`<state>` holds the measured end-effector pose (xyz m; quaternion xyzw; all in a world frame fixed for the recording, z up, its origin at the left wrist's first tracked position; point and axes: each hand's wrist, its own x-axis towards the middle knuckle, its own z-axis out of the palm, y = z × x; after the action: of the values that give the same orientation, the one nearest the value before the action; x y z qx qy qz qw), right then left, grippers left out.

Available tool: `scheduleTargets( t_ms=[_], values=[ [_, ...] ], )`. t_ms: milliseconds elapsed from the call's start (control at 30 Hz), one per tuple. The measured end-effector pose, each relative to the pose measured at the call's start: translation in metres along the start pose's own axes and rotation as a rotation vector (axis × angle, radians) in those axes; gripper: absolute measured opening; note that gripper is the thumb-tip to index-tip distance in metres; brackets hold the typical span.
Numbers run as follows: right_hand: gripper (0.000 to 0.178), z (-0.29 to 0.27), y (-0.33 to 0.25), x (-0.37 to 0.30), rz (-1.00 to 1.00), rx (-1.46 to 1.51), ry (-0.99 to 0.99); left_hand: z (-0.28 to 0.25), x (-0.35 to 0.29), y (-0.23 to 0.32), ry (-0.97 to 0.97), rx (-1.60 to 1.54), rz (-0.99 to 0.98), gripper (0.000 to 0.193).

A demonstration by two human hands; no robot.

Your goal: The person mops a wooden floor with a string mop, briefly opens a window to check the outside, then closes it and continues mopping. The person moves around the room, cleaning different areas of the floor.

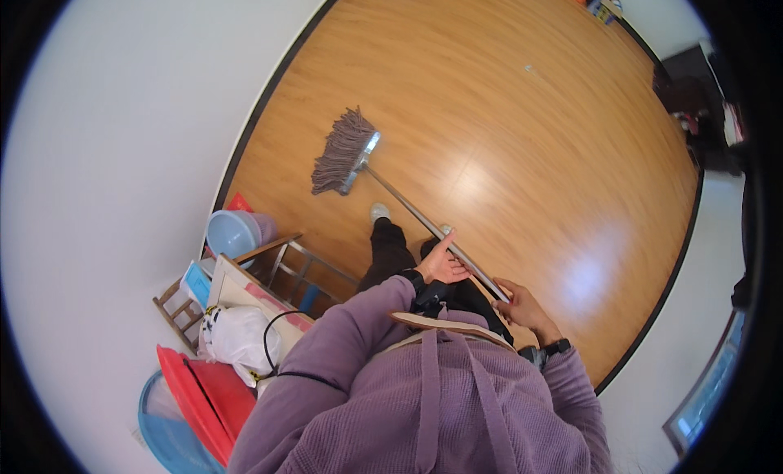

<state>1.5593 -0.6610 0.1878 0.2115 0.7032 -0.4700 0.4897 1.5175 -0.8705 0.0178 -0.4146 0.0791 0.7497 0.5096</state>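
A mop with a metal pole (408, 206) slants across the floor in front of me. Its grey-brown string head (346, 152) lies flat on the wood, far left of my feet, joined to a shiny metal plate. My left hand (443, 265), palm turned up, cradles the pole loosely partway along, with the thumb beside it. Close to the pole's near end, my right hand (526, 307) is closed around it, some of its fingers hidden by the hand itself.
A light blue bucket (232, 234) stands by the left wall. Nearer are a metal-framed chair (300, 262), a white plastic bag (239, 337), a red lid-like object (204, 400) and a blue tub (155, 409). Dark furniture (693, 99) stands far right.
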Motion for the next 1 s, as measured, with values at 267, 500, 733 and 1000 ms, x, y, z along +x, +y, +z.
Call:
scheduleTargets(
  t_ms=[267,500,733,1000],
  values=[
    [0.058,0.010,0.092,-0.109,0.078,0.253,0.168,0.017,0.051,-0.060,-0.092,0.553,-0.404,0.098],
    [0.057,0.059,0.067,-0.132,-0.009,0.418,0.317,0.044,0.042,-0.054,-0.057,0.683,-0.509,0.105],
    [0.050,0.025,0.051,-0.079,0.042,0.424,0.196,0.030,0.065,-0.038,0.024,0.415,-0.227,0.078],
    [0.043,0.048,-0.094,0.063,0.004,0.695,0.337,0.056,0.028,0.130,0.003,0.264,-0.094,0.069]
  ],
)
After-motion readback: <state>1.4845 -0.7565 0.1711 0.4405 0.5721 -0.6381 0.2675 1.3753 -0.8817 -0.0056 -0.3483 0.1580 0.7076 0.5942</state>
